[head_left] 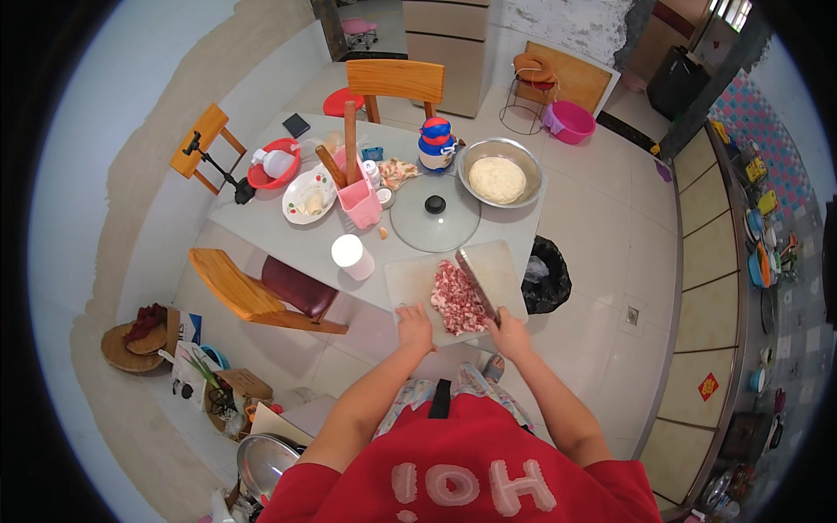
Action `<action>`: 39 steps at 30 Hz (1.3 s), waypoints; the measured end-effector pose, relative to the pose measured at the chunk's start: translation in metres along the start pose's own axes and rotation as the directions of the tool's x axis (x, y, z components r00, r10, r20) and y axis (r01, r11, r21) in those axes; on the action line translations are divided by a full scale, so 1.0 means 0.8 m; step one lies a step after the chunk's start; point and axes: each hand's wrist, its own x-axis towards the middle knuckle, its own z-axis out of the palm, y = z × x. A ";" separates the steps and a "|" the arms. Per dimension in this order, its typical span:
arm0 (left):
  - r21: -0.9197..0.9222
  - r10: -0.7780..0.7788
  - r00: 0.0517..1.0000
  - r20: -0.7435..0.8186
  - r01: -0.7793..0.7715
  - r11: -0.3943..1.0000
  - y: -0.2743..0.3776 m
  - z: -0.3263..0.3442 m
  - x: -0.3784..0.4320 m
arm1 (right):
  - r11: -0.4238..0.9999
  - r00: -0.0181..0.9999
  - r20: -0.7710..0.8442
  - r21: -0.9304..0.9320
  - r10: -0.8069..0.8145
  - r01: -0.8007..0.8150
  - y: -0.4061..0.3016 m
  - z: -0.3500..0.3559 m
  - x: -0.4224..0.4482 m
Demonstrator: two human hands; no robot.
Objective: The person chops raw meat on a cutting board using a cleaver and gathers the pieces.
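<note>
A heap of chopped raw meat lies on a white cutting board at the table's near corner. My right hand is closed on the handle of a kitchen knife, whose long blade lies along the right side of the meat. My left hand rests on the near left edge of the board, left of the heap, and holds nothing. Beyond the board a glass lid with a black knob lies flat. A steel bowl with a round of dough stands behind it to the right.
Left of the board stands a white-topped container. Farther back are a pink utensil holder with wooden rolling pins, an oval dish, a red basket and a blue-and-red bottle. A lined bin stands right of the table.
</note>
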 end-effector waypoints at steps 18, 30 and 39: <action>0.077 0.021 1.000 -0.003 -0.020 0.997 -0.001 -0.001 -0.002 | 0.992 0.992 0.056 0.059 0.110 -0.114 -0.052 0.022 -0.006; 0.027 -0.007 1.000 -0.006 0.007 1.000 -0.001 -0.004 -0.006 | 0.992 0.988 0.120 0.066 0.102 -0.110 -0.050 0.033 -0.005; -0.027 -0.010 1.000 -0.028 0.010 1.000 -0.001 0.001 -0.005 | 0.987 0.990 0.048 0.088 0.132 -0.135 -0.053 0.023 -0.012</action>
